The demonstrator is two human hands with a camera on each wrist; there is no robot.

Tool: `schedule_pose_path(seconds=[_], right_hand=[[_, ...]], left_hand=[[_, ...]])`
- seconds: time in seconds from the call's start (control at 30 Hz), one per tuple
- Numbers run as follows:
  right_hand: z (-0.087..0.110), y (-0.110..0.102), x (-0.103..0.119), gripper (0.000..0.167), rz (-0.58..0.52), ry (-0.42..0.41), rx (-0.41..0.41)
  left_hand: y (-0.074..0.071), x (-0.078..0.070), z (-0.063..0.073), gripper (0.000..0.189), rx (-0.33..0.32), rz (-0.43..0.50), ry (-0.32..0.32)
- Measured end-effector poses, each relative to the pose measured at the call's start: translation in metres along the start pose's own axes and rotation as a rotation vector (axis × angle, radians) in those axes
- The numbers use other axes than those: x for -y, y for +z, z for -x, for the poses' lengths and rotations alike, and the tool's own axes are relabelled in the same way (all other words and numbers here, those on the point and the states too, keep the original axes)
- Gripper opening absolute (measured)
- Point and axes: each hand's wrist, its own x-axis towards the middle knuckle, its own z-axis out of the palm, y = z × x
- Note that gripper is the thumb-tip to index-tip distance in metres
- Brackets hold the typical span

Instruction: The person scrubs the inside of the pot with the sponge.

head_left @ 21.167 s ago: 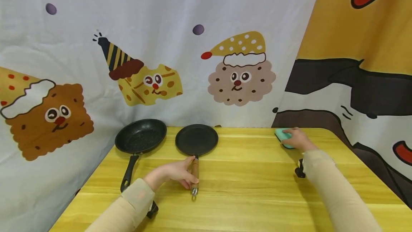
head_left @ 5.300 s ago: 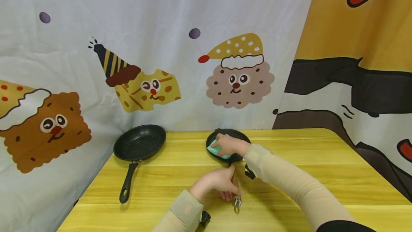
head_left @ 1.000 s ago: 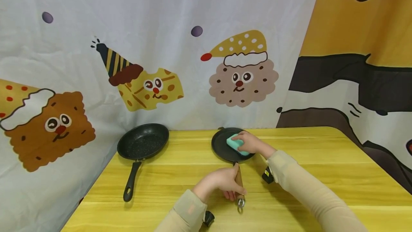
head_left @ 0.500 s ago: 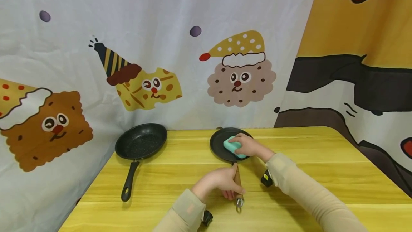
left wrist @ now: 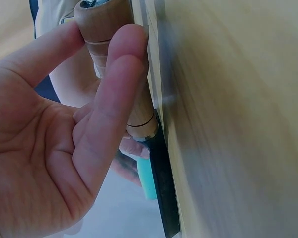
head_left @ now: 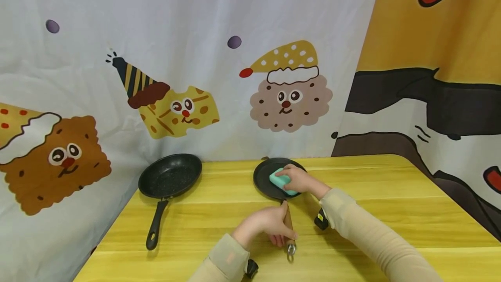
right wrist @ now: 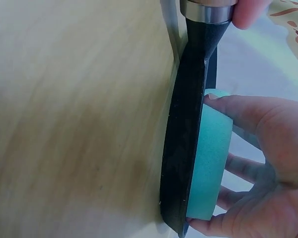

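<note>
In the head view, a flat black pan [head_left: 266,175] lies at the back middle of the table. My left hand [head_left: 266,223] grips its wooden handle [left wrist: 139,109], thumb on one side and fingers on the other in the left wrist view. A metal ring hangs at the handle's near end. My right hand [head_left: 300,178] pinches a mint-green sponge [head_left: 281,180] by its edges, flat on the pan's inner face. Seen from the right wrist, the sponge [right wrist: 208,158] stands between the fingers and the pan, and its far side is hidden by the pan's low rim.
A deeper speckled black frying pan [head_left: 170,176] stands at the back left, its black handle [head_left: 157,225] pointing toward the front. A curtain with cartoon prints [head_left: 219,21] hangs right behind the wooden table [head_left: 188,247]. Black wrist cameras [head_left: 322,220] sit under both sleeves.
Over the last second the sponge and right hand have shifted slightly left across the pan. Since the oldest frame, the right hand took the sponge from the right, and the flat pan moved right.
</note>
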Motion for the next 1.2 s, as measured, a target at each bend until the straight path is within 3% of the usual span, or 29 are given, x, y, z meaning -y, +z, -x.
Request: schedule_pose_path(seconds=[0.57,0.8,1.2], right_hand=[[-0.006,0.006,0.008,0.048,0.043,-0.002,0.004],[-0.003,0.005,0.009,0.049,0.037,0.019,0.021],[-0.008,0.003,0.025,0.056,0.032,0.054,0.079]], left_hand=[[0.001,0.006,-0.001,0.1,-0.004,0.016,0.017],[0.0,0.007,-0.001,0.1,0.022,0.026,0.024],[-0.004,0.005,0.003,0.1,0.01,0.009,0.043]])
